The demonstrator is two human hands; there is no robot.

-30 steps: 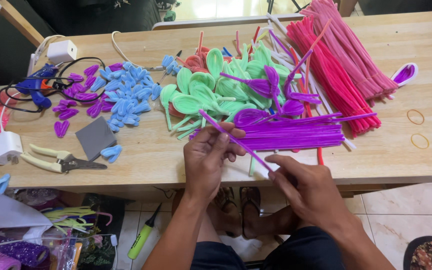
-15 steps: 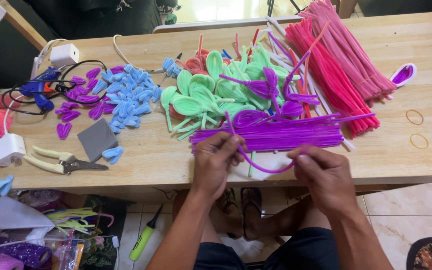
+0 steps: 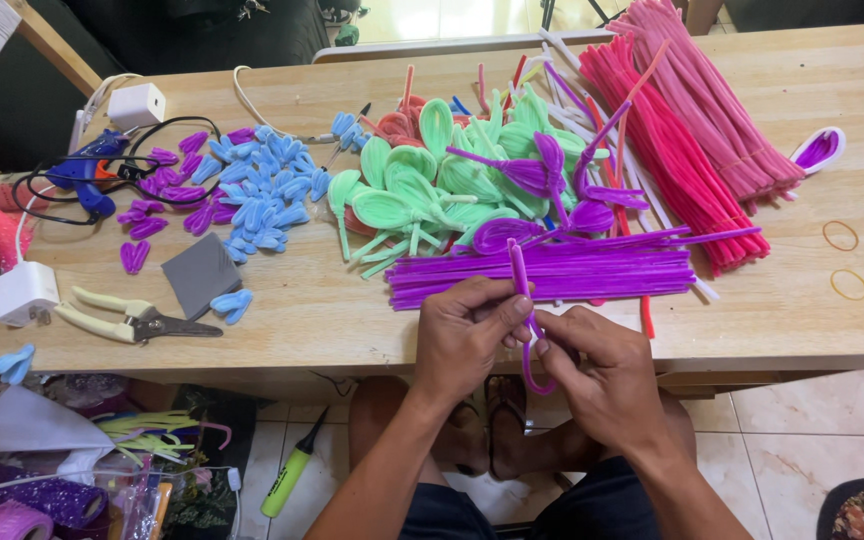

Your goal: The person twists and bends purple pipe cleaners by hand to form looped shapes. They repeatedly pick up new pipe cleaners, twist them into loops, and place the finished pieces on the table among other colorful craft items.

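Left hand [image 3: 467, 335] and right hand [image 3: 602, 375]: fingers of both closing on purple pipe cleaner [image 3: 524, 300], bending it into loop at tabletop [image 3: 352, 310] front edge. Purple stem bundle [image 3: 552, 272] lying just behind; green petal shapes [image 3: 422, 190] farther back.

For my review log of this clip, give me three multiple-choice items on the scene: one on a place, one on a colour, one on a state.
1. Where do the shears lie?
A. table's left front
B. beside the pink stems
C. on the floor

2. What colour is the pipe cleaner in the hands?
A. green
B. purple
C. blue

3. How is it shaped?
A. straight
B. coiled in a ball
C. bent into a loop

Key: A, they lie near the grey square; B, it matches the purple bundle; C, it curves under between left hand and right hand.
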